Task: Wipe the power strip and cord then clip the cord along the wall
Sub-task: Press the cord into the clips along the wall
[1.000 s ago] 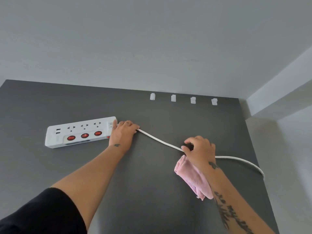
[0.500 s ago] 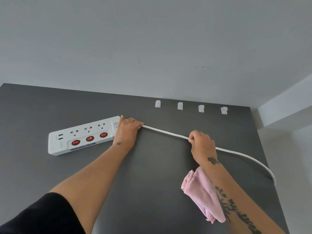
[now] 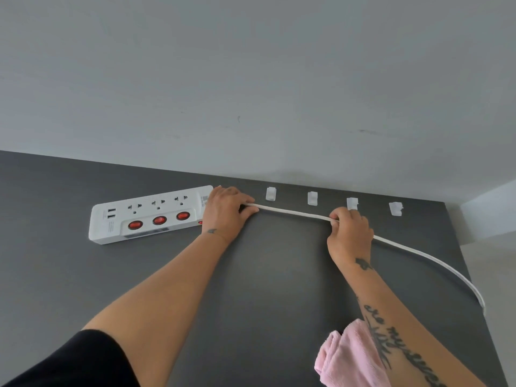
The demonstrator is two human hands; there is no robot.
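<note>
The cord (image 3: 293, 213) looks light, limp and smooth, so it is best held close to the clips (image 3: 312, 198). The left hand (image 3: 226, 212) grips it beside the power strip (image 3: 148, 216); the right hand (image 3: 349, 233) pinches it centre right.

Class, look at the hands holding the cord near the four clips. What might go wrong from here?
1. The cord trails off the right edge of the table; that hanging weight may pull it out of the clips once the right hand lets go.
2. The left hand pinches the cord beside the power strip; a tug may drag the strip askew.
3. The cloth lies under the right forearm and may be swept off.
</note>
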